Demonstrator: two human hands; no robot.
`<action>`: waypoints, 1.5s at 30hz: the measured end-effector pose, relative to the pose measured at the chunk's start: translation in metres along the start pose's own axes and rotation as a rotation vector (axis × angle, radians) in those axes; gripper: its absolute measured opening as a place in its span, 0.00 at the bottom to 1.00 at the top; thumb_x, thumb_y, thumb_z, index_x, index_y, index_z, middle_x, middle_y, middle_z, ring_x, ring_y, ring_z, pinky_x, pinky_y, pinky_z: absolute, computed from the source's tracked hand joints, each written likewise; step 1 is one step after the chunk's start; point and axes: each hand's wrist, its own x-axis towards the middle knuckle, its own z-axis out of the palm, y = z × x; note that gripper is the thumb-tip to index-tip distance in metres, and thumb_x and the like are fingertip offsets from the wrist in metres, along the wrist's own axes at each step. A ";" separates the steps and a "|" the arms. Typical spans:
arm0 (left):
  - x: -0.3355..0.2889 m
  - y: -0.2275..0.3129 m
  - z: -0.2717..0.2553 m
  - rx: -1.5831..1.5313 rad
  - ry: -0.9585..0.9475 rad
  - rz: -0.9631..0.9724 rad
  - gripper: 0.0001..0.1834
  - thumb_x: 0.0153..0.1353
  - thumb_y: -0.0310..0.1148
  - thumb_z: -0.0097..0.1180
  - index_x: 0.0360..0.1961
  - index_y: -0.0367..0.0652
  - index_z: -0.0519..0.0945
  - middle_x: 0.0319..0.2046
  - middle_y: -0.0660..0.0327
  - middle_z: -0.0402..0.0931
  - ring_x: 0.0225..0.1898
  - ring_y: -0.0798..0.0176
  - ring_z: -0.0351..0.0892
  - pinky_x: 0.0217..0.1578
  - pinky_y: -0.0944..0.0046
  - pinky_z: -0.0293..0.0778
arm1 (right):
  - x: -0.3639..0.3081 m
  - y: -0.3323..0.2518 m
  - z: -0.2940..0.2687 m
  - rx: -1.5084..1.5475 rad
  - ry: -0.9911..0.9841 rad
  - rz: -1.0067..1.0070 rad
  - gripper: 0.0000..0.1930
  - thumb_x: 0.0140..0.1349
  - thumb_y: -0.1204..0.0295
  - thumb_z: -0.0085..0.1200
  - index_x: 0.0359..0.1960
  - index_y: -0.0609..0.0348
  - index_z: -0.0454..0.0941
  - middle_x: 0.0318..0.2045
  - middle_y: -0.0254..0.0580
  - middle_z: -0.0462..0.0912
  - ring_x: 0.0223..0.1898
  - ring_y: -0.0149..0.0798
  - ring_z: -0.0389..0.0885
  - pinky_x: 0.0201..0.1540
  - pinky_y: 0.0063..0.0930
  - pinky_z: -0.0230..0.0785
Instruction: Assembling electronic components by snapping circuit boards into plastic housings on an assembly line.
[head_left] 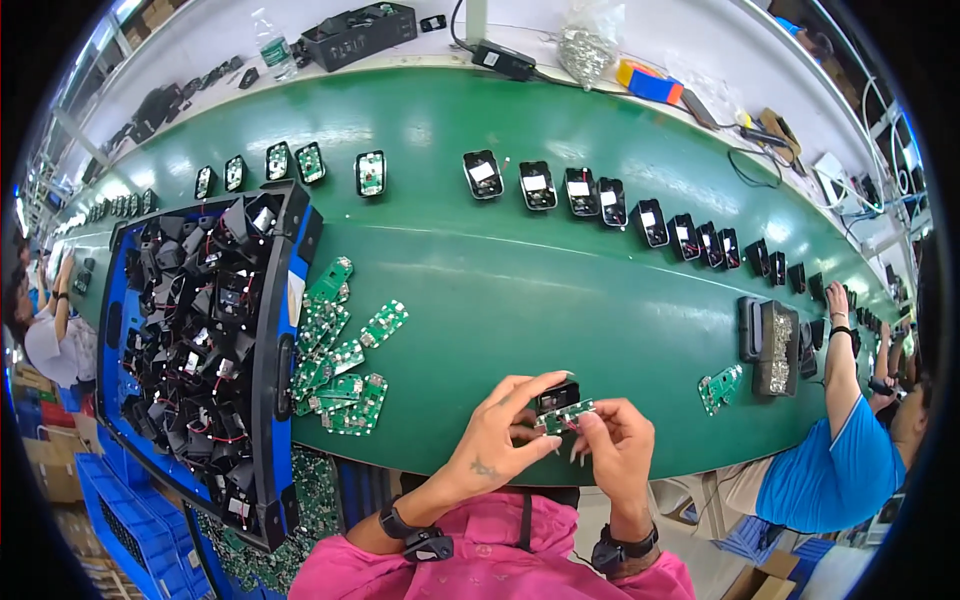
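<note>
My left hand (492,430) curls around a small black plastic housing (557,394) near the front edge of the green table. A green circuit board (565,417) lies against the housing's near side. My right hand (618,445) pinches the board's right end between thumb and fingers, while the left fingertips reach its left end. Whether wires join board and housing is too small to tell. To the left, a loose pile of green circuit boards (335,370) lies on the table (480,300).
A blue and black crate (284,380) full of black housings stands at left. Rows of housings (537,186) run along the far side. At right are a tray of small metal parts (776,350), a few boards (720,388) and a co-worker in blue (835,465), arm stretched over the table.
</note>
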 end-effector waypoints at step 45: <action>-0.006 0.003 -0.006 0.207 0.070 0.159 0.29 0.63 0.14 0.45 0.67 0.39 0.68 0.58 0.56 0.69 0.38 0.71 0.80 0.33 0.73 0.75 | 0.008 -0.031 0.024 -0.317 -0.017 -0.143 0.11 0.65 0.71 0.62 0.28 0.65 0.79 0.17 0.42 0.78 0.18 0.32 0.73 0.22 0.31 0.62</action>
